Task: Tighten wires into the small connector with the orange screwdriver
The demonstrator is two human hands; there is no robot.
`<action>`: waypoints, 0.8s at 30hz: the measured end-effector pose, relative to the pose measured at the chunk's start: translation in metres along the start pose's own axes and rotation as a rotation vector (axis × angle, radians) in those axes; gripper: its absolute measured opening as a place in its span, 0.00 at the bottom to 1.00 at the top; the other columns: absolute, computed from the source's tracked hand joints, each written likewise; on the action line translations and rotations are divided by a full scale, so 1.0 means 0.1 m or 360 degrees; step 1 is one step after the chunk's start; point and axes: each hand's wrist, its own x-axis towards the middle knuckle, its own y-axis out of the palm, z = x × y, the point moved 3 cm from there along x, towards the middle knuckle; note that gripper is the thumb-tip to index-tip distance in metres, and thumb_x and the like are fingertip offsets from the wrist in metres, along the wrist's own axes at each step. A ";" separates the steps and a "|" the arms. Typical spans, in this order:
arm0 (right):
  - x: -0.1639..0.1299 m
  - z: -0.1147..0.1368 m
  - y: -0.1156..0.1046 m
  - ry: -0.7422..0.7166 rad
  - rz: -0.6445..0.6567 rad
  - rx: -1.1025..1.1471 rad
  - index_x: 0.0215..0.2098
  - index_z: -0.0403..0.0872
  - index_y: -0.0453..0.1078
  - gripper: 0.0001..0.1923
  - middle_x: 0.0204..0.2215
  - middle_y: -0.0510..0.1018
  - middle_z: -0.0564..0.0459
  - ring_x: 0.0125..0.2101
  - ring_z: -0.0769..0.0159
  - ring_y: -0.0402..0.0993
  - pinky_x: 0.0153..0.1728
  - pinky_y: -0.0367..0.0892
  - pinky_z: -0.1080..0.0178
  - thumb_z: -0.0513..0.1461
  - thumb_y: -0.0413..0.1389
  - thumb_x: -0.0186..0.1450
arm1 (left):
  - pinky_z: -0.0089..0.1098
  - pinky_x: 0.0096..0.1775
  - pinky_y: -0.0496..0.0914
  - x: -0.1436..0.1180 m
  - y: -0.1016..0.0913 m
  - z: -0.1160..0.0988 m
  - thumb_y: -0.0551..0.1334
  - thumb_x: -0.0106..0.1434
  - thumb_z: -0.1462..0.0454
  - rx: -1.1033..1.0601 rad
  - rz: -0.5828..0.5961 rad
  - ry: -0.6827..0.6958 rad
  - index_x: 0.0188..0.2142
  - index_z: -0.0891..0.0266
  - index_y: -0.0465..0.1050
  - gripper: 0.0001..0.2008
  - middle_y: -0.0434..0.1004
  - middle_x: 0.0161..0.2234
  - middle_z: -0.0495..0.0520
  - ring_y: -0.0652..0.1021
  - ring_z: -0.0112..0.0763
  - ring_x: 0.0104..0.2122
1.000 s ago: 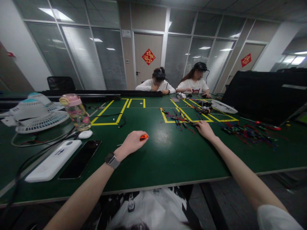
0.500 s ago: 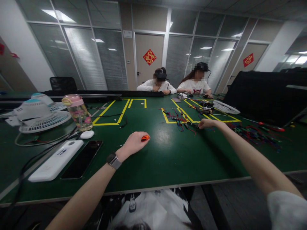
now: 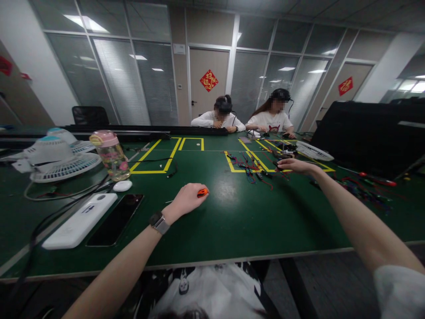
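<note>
My left hand (image 3: 188,198) rests over the green table, closed round an orange-and-black screwdriver handle (image 3: 202,192). A thin metal shaft (image 3: 169,202) shows on the other side of that hand. My right hand (image 3: 294,165) reaches forward to the right, fingertips pinched together by a small dark piece that I cannot make out. Just left of those fingers lies a loose cluster of small circuit boards with red, blue and black wires (image 3: 252,167). A second tangle of wired parts (image 3: 361,192) lies beyond my right forearm.
At left are white fans (image 3: 49,155), a pink-lidded bottle (image 3: 109,155), a white earbud case (image 3: 122,186), a white power bank (image 3: 81,221) and a phone (image 3: 116,220). A white basket (image 3: 314,151) and a black case (image 3: 368,137) stand at right. Two people sit opposite.
My right hand has moved slightly up and to the right, away from the near edge of the wire cluster. My left hand keeps its hold on the screwdriver. The view has shifted slightly.
</note>
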 end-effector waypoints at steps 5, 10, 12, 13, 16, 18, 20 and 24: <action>0.08 0.00 0.06 0.0294 0.0163 0.0231 0.31 0.42 0.73 0.06 0.31 0.82 0.43 0.32 0.61 0.78 0.34 0.73 0.62 0.39 0.60 0.60 | 0.35 0.42 0.71 0.00 0.01 0.01 0.57 0.64 0.60 -0.0038 -0.0003 0.0011 0.39 0.59 0.77 0.11 0.80 0.38 0.54 0.78 0.36 0.36; 0.03 0.55 0.48 0.0009 0.0272 0.0075 0.33 0.44 0.73 0.08 0.31 0.81 0.49 0.33 0.61 0.76 0.37 0.71 0.62 0.41 0.60 0.60 | 0.34 0.40 0.70 0.00 0.02 0.03 0.57 0.65 0.58 -0.0001 -0.0037 -0.0006 0.39 0.59 0.77 0.11 0.80 0.37 0.53 0.78 0.35 0.36; -0.14 0.89 0.85 -0.0259 0.0454 -0.0036 0.35 0.44 0.73 0.06 0.33 0.80 0.50 0.34 0.62 0.76 0.37 0.70 0.63 0.40 0.58 0.61 | 0.32 0.38 0.69 -0.01 0.02 0.01 0.56 0.66 0.56 0.0041 -0.0057 -0.0015 0.38 0.59 0.76 0.13 0.80 0.36 0.53 0.78 0.35 0.34; -0.25 1.05 1.06 -0.0395 0.0530 -0.0107 0.35 0.44 0.72 0.06 0.32 0.80 0.51 0.33 0.62 0.75 0.37 0.69 0.63 0.39 0.57 0.61 | 0.32 0.37 0.69 -0.01 0.02 0.00 0.55 0.66 0.55 0.0073 -0.0072 -0.0021 0.38 0.58 0.76 0.14 0.79 0.34 0.52 0.78 0.34 0.33; -0.62 1.45 1.64 -0.0690 0.0649 -0.0364 0.33 0.45 0.72 0.03 0.30 0.78 0.50 0.32 0.63 0.73 0.34 0.66 0.64 0.33 0.59 0.59 | 0.31 0.34 0.67 -0.03 -0.03 -0.06 0.54 0.67 0.51 0.0194 -0.0169 -0.0056 0.36 0.59 0.76 0.17 0.78 0.31 0.52 0.77 0.34 0.30; -0.84 1.65 1.92 -0.0827 0.0589 -0.0418 0.34 0.46 0.71 0.07 0.32 0.76 0.50 0.33 0.62 0.72 0.35 0.64 0.64 0.32 0.61 0.57 | 0.32 0.35 0.67 -0.04 -0.08 -0.10 0.51 0.69 0.53 0.0218 -0.0268 -0.0077 0.36 0.59 0.75 0.18 0.78 0.32 0.53 0.77 0.34 0.32; -1.01 1.77 2.09 -0.0882 0.0575 -0.0337 0.34 0.46 0.70 0.08 0.31 0.75 0.51 0.33 0.62 0.70 0.34 0.64 0.64 0.32 0.62 0.57 | 0.31 0.38 0.68 -0.05 -0.13 -0.14 0.47 0.71 0.59 0.0173 -0.0371 -0.0069 0.41 0.59 0.74 0.17 0.77 0.37 0.53 0.77 0.33 0.35; -1.21 1.87 2.19 -0.0920 0.0537 -0.0068 0.31 0.47 0.67 0.08 0.30 0.72 0.53 0.31 0.64 0.68 0.33 0.63 0.64 0.31 0.61 0.58 | 0.33 0.45 0.69 -0.04 -0.20 -0.16 0.44 0.71 0.63 -0.0022 -0.0615 -0.0060 0.48 0.61 0.68 0.16 0.72 0.42 0.55 0.75 0.33 0.40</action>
